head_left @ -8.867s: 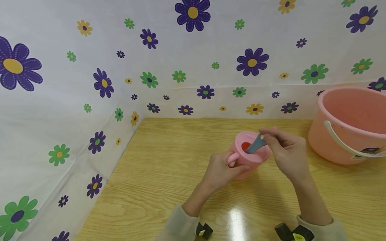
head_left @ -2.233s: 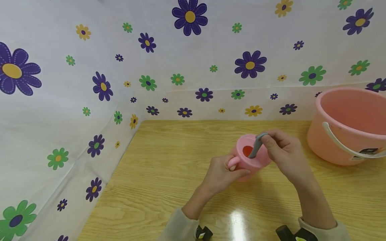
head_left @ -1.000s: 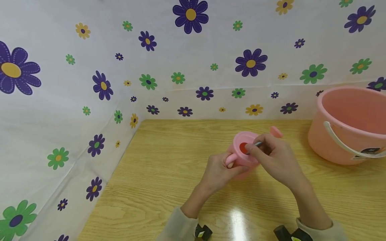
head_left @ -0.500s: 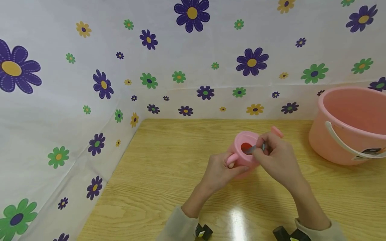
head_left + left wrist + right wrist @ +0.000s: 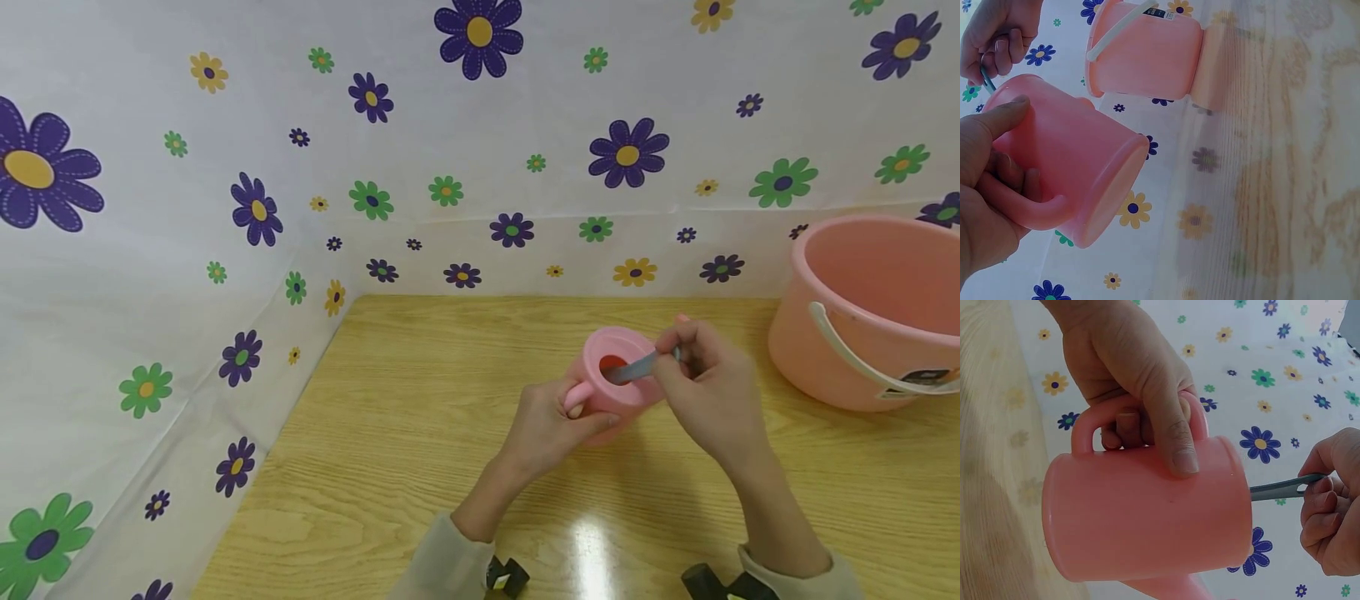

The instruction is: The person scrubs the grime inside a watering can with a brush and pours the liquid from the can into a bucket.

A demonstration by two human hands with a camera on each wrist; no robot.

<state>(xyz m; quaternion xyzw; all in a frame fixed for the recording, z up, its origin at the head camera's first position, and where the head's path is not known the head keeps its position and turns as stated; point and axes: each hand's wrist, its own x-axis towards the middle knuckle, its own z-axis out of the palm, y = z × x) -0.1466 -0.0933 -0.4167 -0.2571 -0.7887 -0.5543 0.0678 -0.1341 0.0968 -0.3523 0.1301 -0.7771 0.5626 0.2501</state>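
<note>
A small pink watering can (image 5: 1147, 519) is held tilted above the table, its round opening facing up toward the head camera. My left hand (image 5: 551, 425) grips it by its looped handle (image 5: 1029, 209), thumb laid along the body. Its spout (image 5: 1175, 586) shows at the lower edge of the right wrist view. Between thumb and fingers, my right hand (image 5: 716, 396) pinches a slim grey-blue tool (image 5: 1279, 489) with a slot near its held end. The tool slants through the opening, and its far end is hidden inside the can.
A large pink bucket (image 5: 825, 358) with a white handle (image 5: 851, 354) stands on the wooden table (image 5: 420, 400) at the right. White cloth (image 5: 420, 150) printed with flowers covers the back and left sides.
Over the last second my right hand has moved right, drawing more of the grey-blue tool out of the opening. Earlier the tool stood more upright. My left hand has hardly moved.
</note>
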